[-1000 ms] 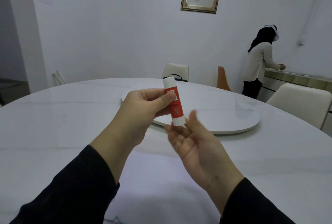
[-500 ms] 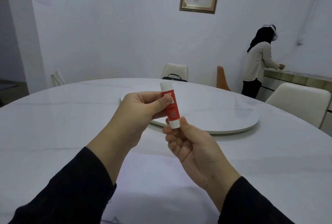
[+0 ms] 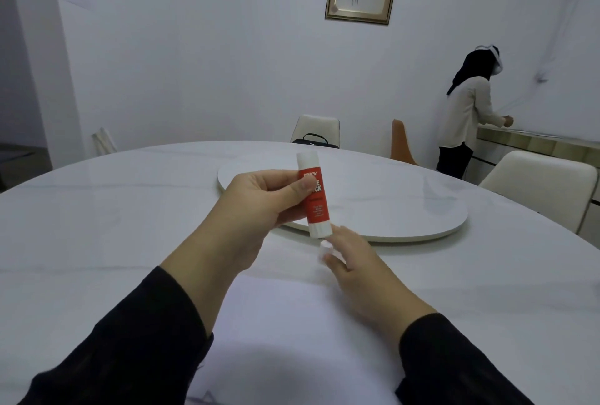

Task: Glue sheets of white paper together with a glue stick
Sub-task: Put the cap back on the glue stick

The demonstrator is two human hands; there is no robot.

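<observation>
1. Grip on the red-and-white cylindrical glue stick (image 3: pixel 314 194) is provided by the left hand (image 3: pixel 263 206), whose thumb and curled fingers are clamped round the red label; the stick is held roughly upright above the white marble round surface (image 3: pixel 97 216).
2. What looks like a small white cap (image 3: pixel 324 248) is pinched in the fingertips of the right hand (image 3: pixel 360 270), just below the stick's lower end and apart from it, so uncapping is judged to be the step in hand.
3. The cap is best set down within reach, off the white paper sheets (image 3: pixel 292 333) lying flat on the surface beneath the forearms.
4. The base should then be twisted only slightly, so that a short length of glue is exposed.
5. The grip should be kept on the barrel, clear of the open end, lest glue be smeared.
</observation>
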